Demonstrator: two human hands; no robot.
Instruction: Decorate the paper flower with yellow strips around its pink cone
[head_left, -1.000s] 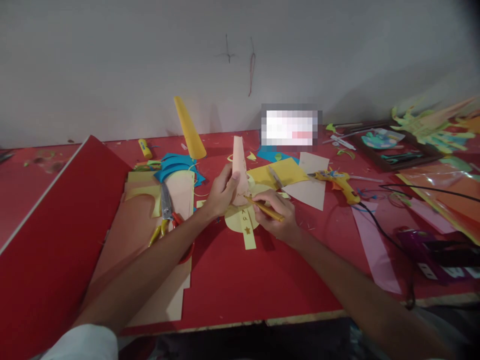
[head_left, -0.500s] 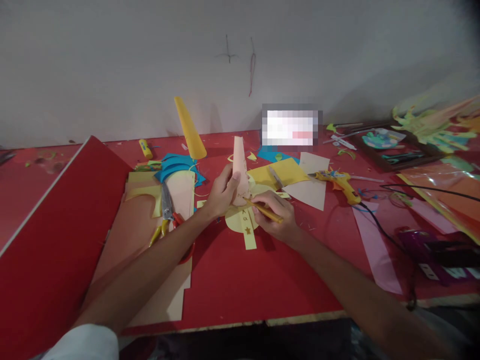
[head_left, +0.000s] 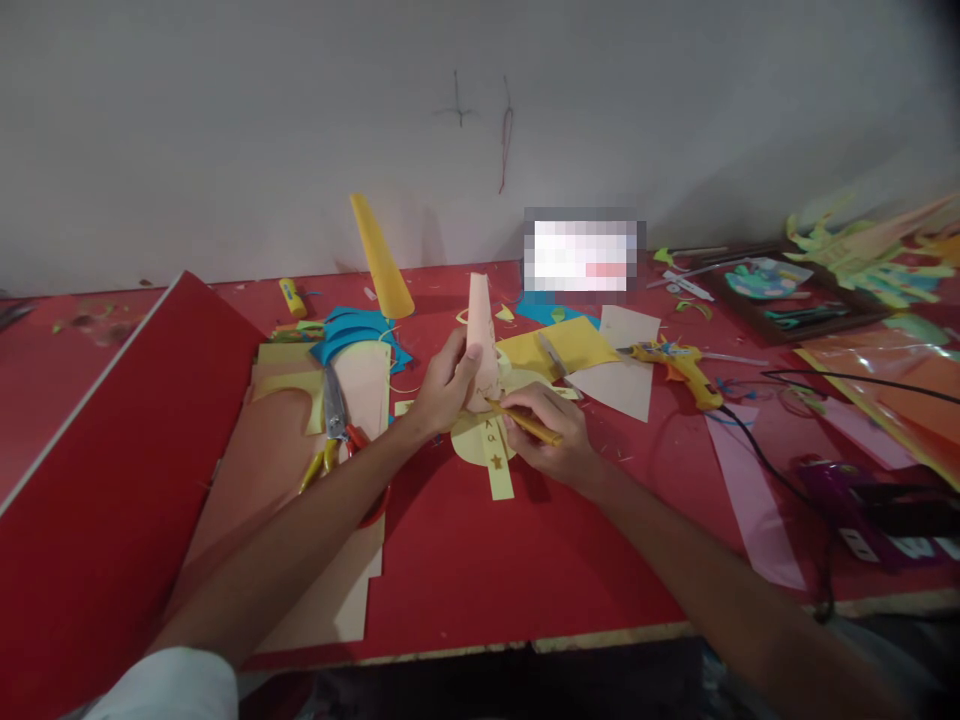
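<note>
A pale pink paper cone stands nearly upright, tip up, with my left hand closed round its left side. Dark marks run along its right side and near its base. My right hand pinches a yellow-brown pen, whose tip is at the cone's lower edge. Below the cone lies a pale yellow round paper piece, crossed by a paper strip bearing letters and a brown star. The hands and cone hide part of both.
Scissors lie on paper sheets at left, beside a slanted red board. A yellow cone stands behind. At right are a corded glue gun, a craft knife, a dark tray and a purple object.
Hardly anything differs. The pen in my right hand has tilted very slightly at the cone's base; my left hand keeps the same hold.
</note>
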